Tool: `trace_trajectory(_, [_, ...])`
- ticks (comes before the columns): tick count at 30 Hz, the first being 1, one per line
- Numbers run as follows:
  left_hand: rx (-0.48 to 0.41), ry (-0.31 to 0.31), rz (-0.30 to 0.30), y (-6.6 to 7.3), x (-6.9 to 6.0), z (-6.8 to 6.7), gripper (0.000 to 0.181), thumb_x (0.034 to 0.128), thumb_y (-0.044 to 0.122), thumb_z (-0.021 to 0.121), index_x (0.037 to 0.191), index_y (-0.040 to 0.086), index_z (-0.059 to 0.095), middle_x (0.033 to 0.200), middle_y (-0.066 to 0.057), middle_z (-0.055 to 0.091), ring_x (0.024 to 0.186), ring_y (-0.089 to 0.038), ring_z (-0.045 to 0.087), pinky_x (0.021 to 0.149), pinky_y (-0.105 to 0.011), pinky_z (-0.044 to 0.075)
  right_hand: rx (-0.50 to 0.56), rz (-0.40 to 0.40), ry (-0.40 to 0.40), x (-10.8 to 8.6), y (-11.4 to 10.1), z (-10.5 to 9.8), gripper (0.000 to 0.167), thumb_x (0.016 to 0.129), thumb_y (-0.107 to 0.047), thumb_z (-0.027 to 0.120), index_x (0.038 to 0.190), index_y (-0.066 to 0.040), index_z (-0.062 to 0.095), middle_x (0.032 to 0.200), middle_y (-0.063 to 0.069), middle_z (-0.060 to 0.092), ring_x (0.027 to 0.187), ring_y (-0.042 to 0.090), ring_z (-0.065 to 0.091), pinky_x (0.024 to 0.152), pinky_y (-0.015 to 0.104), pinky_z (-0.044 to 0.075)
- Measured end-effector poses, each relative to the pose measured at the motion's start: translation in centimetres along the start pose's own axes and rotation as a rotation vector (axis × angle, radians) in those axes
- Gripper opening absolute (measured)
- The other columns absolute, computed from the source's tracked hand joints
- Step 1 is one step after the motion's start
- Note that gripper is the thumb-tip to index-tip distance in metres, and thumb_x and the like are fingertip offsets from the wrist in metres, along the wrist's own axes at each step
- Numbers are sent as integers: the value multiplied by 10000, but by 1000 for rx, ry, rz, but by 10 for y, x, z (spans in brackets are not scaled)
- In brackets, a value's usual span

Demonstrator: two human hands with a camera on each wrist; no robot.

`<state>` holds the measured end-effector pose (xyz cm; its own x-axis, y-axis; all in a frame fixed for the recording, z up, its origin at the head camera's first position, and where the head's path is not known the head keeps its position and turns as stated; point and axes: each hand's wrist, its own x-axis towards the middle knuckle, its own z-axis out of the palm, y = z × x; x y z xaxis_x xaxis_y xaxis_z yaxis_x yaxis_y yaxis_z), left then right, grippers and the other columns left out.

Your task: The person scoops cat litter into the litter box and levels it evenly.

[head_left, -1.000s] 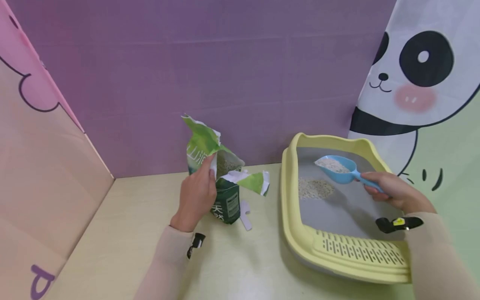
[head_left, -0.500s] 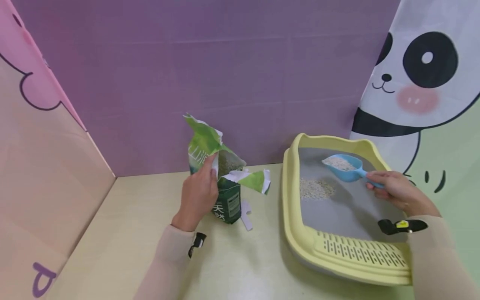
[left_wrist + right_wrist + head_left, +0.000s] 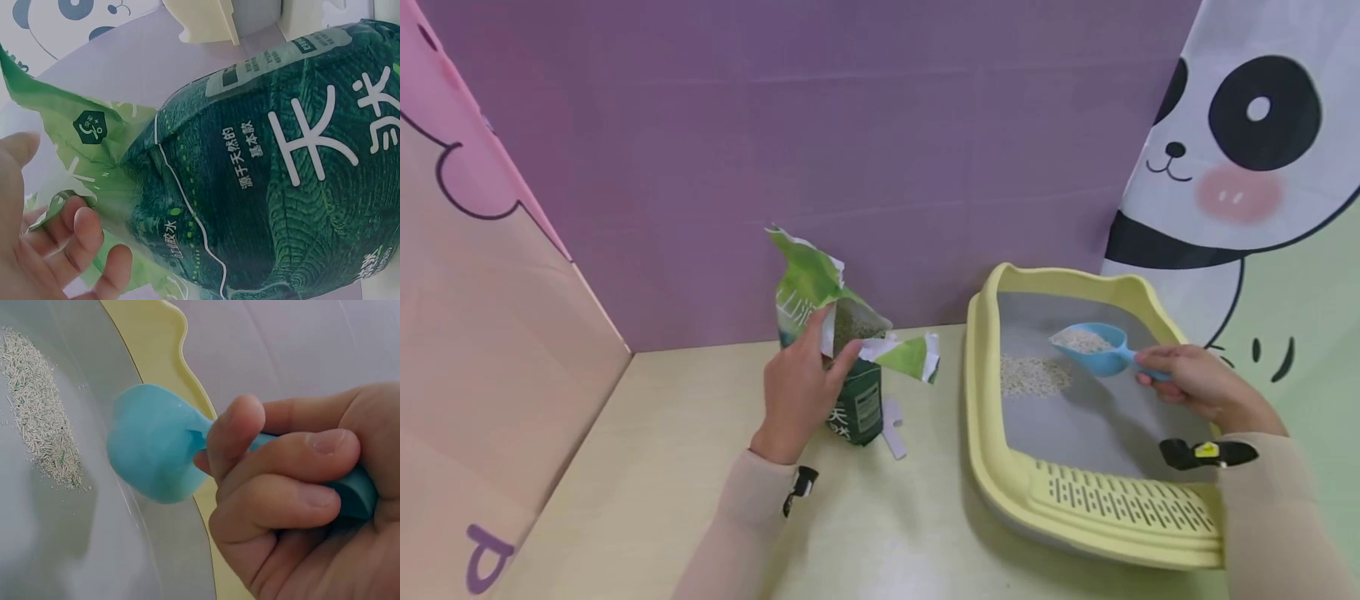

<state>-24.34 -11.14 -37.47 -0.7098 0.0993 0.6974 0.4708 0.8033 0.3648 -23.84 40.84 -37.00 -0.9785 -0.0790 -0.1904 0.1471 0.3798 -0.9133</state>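
Note:
My left hand point(image 3: 797, 387) is at the torn mouth of a green bag point(image 3: 859, 404), thumb spread from the fingers. In the left wrist view the hand point(image 3: 53, 231) has loosely bent fingers touching the torn edge of the bag point(image 3: 281, 156), with a gap to the thumb. My right hand point(image 3: 1206, 385) grips the handle of a blue scoop point(image 3: 1103, 362), which holds pale pellets point(image 3: 1084, 340) above the grey-floored litter tray point(image 3: 983, 417). In the right wrist view, the hand point(image 3: 294, 487) wraps its fingers round the handle, and the scoop's underside point(image 3: 156, 444) shows.
A patch of pellets point(image 3: 1033, 377) lies on the left part of the tray floor, below and left of the scoop. White strips point(image 3: 892, 429) lie beside the bag on the table point(image 3: 700, 475). A purple backdrop point(image 3: 850, 167) stands behind, with printed panels at both sides.
My left thumb has moved away from the bag's edge, spreading to the right. My right hand has carried the loaded scoop slightly to the right and lower in the head view.

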Motion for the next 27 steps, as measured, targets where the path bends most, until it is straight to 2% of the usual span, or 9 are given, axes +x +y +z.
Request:
trace_trajectory(7, [19,-5,-59,3,-1,2,749,925,562,680,1491,118,471,616,-3,513,467,-134,418,420,-292,292,-39,-11,-25,-1,2,2,288,1092,-169,441,903,-172,658,741,-91,586,495,31,352,539,364,181])
trace_trajectory(12, [22,-18,-59,2,-2,3,785,910,567,698,1509,127,446,613,-4,451,456,-138,379,415,-293,280,-112,18,-38,-1,3,4,232,1082,-150,441,972,-87,635,733,-83,590,485,28,353,480,293,250])
trace_trajectory(15, [22,-28,-62,2,-2,4,793,907,563,701,1517,132,435,619,-8,449,448,-140,371,413,-293,283,-171,39,-48,-1,2,6,224,1075,-134,432,1018,-17,614,733,-78,587,478,27,350,475,239,336])
trace_trajectory(19, [21,-35,-66,2,-2,4,796,902,555,710,1518,135,430,630,-11,467,456,-143,385,416,-296,296,-233,75,-52,-1,0,10,242,1067,-116,419,1057,50,595,744,-64,576,482,33,353,493,228,356])
trace_trajectory(27, [20,-31,-49,2,-2,4,804,892,535,733,1514,128,429,680,-25,525,473,-142,411,424,-290,310,-319,123,-43,0,0,16,220,1059,-121,433,980,12,590,736,-50,558,490,37,371,500,226,358])
